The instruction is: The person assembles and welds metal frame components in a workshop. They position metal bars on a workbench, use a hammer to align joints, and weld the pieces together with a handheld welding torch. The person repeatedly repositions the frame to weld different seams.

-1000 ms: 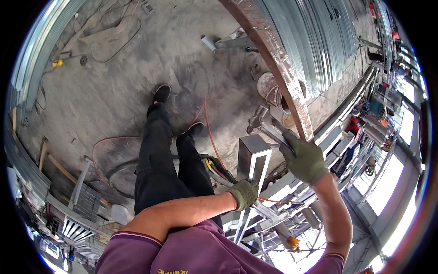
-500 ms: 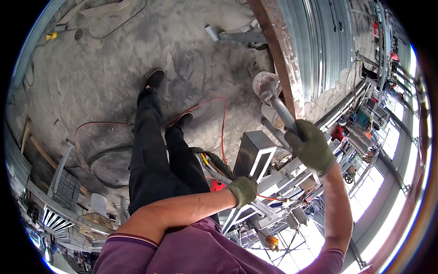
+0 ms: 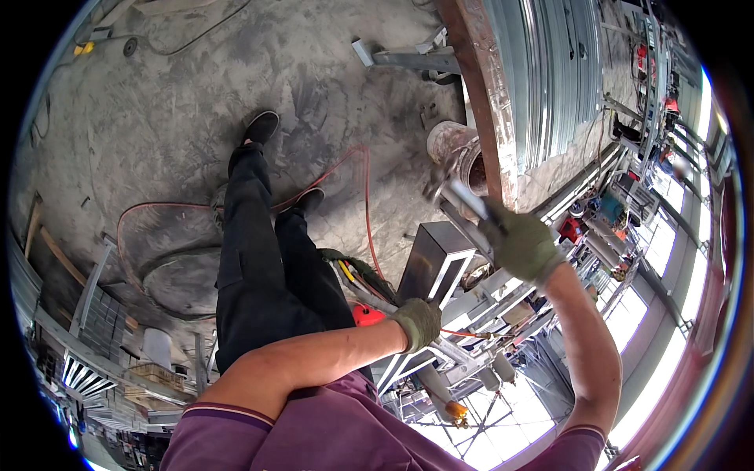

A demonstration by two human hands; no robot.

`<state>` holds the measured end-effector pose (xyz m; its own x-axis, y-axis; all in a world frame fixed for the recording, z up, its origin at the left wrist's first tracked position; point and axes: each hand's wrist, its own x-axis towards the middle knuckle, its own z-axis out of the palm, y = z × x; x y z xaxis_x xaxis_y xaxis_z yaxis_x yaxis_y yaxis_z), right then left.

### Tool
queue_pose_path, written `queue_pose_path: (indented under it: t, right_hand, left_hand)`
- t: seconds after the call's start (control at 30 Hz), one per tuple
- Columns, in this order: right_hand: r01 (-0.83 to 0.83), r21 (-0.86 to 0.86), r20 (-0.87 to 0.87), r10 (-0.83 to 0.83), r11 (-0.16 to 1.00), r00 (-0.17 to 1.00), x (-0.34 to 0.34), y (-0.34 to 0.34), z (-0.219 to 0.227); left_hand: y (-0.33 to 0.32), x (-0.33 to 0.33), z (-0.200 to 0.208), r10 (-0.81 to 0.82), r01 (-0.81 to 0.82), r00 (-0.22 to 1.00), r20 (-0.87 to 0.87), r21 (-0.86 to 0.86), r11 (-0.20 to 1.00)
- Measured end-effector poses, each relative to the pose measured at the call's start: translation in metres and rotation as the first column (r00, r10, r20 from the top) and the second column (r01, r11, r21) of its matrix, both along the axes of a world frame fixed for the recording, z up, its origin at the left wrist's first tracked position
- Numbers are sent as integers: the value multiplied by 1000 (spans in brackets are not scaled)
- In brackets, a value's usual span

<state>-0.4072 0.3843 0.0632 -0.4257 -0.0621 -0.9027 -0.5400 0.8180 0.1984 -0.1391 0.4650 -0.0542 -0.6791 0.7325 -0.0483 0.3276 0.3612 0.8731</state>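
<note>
My right hand, in a green work glove, is closed around the handle of a hammer. The hammer is raised, its head pointing up and left, apart from the metalwork below and somewhat blurred by motion. My left hand, gloved the same way, is closed at the lower edge of a rectangular metal frame with dark sides and a bright rim. The fingertips are partly hidden behind that edge. The frame stands tilted between my two hands.
Buckets stand beside a rusty beam, with long galvanized profiles beyond it. A red hose loops over the concrete floor around my legs. A red object lies near my left wrist. Metal racks stand at the left.
My right hand has moved down and left with the hammer, whose head now sits lower, closer to the metal frame. My left hand keeps its hold on the frame. The view has shifted slightly.
</note>
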Motion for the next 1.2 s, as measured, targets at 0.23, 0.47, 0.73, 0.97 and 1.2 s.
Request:
queue_pose_path:
  t: [0.23,0.47,0.73,0.97,1.2]
  right_hand:
    - [-46,-333,-244,-39,942,969,-17,9,-14]
    - [-122,60,53,119,991,991,-22,-4,1]
    - [-192,23,109,189,981,976,-6,38,12]
    - [203,-386,-123,-268,900,955,-12,24,31]
    - [-136,10,198,132,991,971,-5,43,42]
  left_hand:
    - [-7,-5,2,-19,19,1000,24,9,1000]
    - [-3,-7,-1,16,-17,1000,20,44,999]
    - [-5,-3,2,-26,24,998,50,43,999]
    - [-10,-10,1,-31,29,999,39,41,999]
    - [-8,-5,3,-30,29,998,52,30,999]
